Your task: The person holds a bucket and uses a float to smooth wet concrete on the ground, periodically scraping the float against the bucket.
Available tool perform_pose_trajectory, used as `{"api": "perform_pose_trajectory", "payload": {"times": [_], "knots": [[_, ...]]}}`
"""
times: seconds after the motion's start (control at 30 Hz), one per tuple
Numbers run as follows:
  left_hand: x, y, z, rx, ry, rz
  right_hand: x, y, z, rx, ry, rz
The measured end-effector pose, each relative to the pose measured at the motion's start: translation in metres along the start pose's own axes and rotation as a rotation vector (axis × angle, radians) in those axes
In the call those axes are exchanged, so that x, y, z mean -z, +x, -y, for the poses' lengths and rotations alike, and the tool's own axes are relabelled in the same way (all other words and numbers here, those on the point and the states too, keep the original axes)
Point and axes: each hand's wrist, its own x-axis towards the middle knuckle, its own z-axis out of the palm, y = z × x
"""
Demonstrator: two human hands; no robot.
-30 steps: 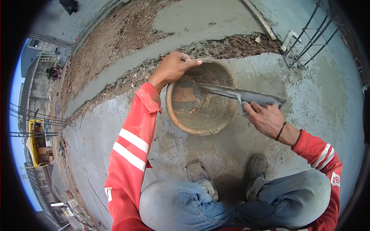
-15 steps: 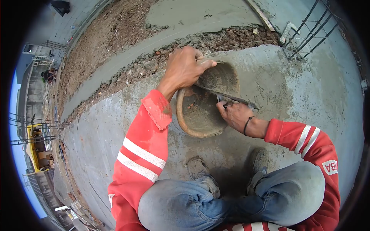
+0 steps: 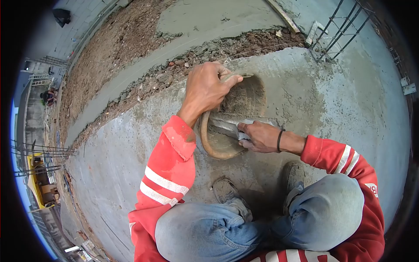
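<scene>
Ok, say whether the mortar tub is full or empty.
Not full: the mortar tub shows smeared inner walls; cannot tell if empty, as trowel and right hand cover part.

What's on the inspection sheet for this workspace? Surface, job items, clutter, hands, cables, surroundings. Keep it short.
Surface: grey concrete slab, stained and blotchy around the basin.
Job's things: basin with residue on its inner wall; trowel, blade inside the basin.
Clutter: timber board and white angled piece beyond the basin, apart from it.
Hands: left hand grips the basin's far rim; right hand holds the trowel.
Cables: nothing seen near the hands.
Surroundings: rough soil beyond the slab, rebar cage at upper right, a person far off at left, details too small to tell.
</scene>
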Motion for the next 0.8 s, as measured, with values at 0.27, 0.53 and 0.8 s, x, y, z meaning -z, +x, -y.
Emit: {"api": "perform_pose_trajectory", "payload": {"times": [0.27, 0.53, 0.8], "knots": [[0.017, 0.007, 0.029, 0.103, -0.121, -0.027, 0.02, -0.006, -0.016, -0.073, 0.833, 0.16], [0.029, 0.048, 0.072, 0.144, -0.172, 0.064, 0.035, -0.117, -0.033, -0.16, 1.282, -0.262], [0.031, 0.061, 0.072, 0.145, -0.168, 0.143, 0.069, -0.265, -0.105, -0.514, 0.701, -1.006]]}}
